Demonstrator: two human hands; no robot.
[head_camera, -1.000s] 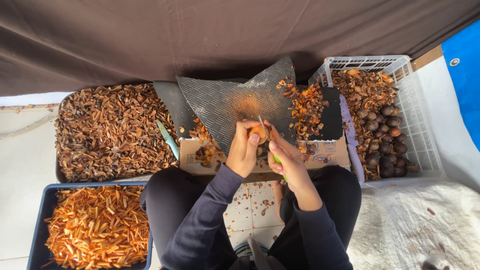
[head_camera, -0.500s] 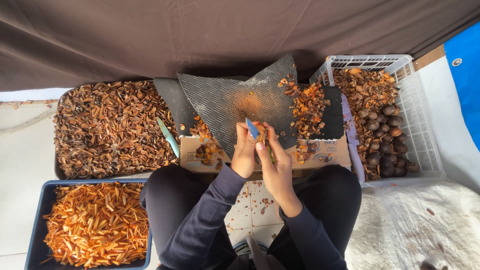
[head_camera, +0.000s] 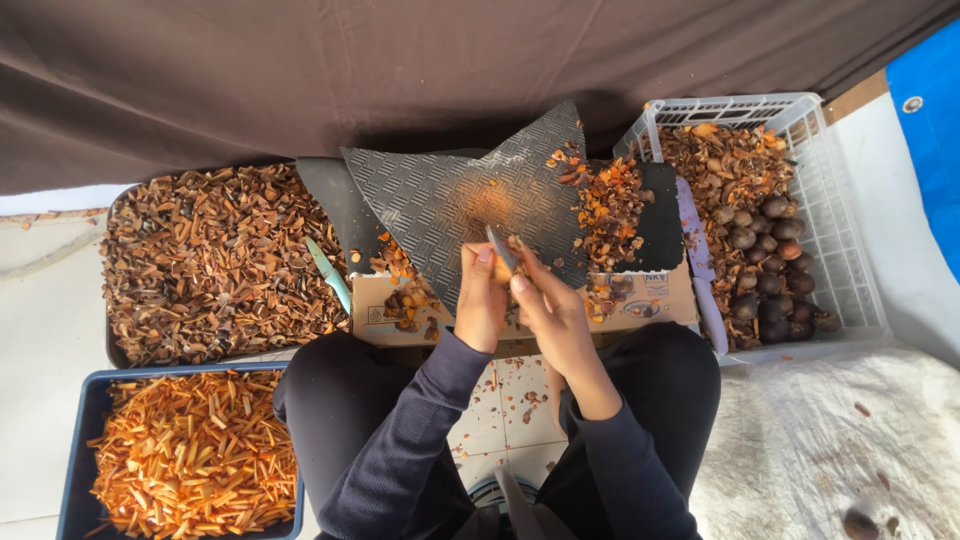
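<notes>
Cutting a small orange nut (head_camera: 503, 268) w/ a knife (head_camera: 499, 247), both hands over the ribbed mat (head_camera: 450, 200).
Our left hand (head_camera: 482, 300) fingers pinch the nut; right hand (head_camera: 548, 310) grips the knife. Next cut prob. needs the blade kept off our fingertips. White crate (head_camera: 850, 270): dark whole nuts + husks. Black tray (head_camera: 112, 352): brown husk bits. Blue tub (head_camera: 75, 470): orange strips.

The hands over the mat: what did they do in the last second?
The right hand rose from below the left hand to sit level beside it, bringing the knife up so its blade points away over the grey mat. Both keep their grip: left on a small orange piece, right on the knife. The trays, the white crate and the spare knife stayed put.
</notes>
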